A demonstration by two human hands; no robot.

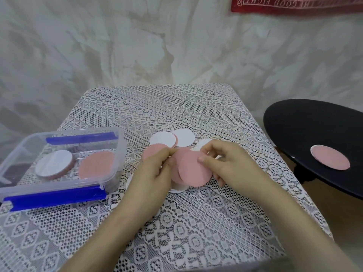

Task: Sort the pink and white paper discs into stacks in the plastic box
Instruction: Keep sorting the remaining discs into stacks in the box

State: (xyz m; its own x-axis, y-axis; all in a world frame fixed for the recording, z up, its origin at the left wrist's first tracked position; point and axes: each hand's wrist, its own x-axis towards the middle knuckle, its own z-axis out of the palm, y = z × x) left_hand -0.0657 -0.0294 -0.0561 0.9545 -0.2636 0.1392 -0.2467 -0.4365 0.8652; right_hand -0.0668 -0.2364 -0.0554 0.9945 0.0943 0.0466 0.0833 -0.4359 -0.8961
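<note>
Pink discs fan out between my two hands at the middle of the frame. My left hand [155,169] pinches the fan by its upper edge, and my right hand [222,161] pinches the top pink disc [191,171], thumb on its face. The plastic box [59,184] sits on the worktop [196,222] at the left of the frame, so my left hand is nearer to it. Inside, the pink stack [96,166] lies on the side toward my hands, with the white stack [54,163] further left. Loose white discs [182,137] lie just above my hands. I judge this pink one must travel leftward.
</note>
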